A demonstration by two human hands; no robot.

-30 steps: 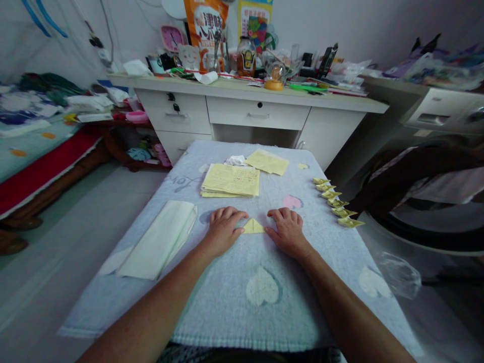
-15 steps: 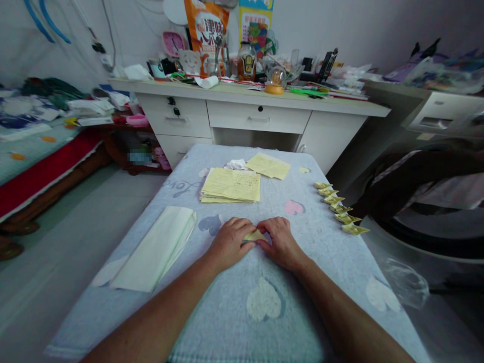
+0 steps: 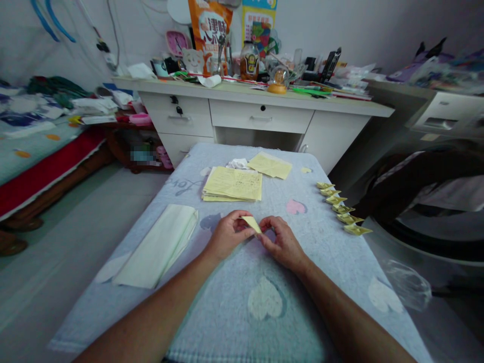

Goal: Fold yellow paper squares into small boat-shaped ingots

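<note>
Between my hands is a small folded piece of yellow paper [image 3: 251, 223], held just above the cloth-covered table [image 3: 212, 312]. My left hand [image 3: 231, 233] pinches its left side between thumb and fingers. At its lower right corner, the thumb and curled fingers of my right hand [image 3: 280, 240] close on the paper. Beyond my hands lies a stack of yellow paper sheets [image 3: 232, 184]. Several folded yellow paper boats [image 3: 350, 219] stand in a row along the table's right edge.
A folded pale cloth or paper [image 3: 159, 247] lies on the left. Behind the stack are a crumpled white tissue [image 3: 238, 164] and more yellow sheets [image 3: 270, 165]. A cluttered white desk [image 3: 260, 118] stands at the far end, a washing machine [image 3: 438, 121] to the right.
The folded paper has been lifted and tilted up from the table, showing more of its face. My hands have turned slightly, and the view has shifted a little.
</note>
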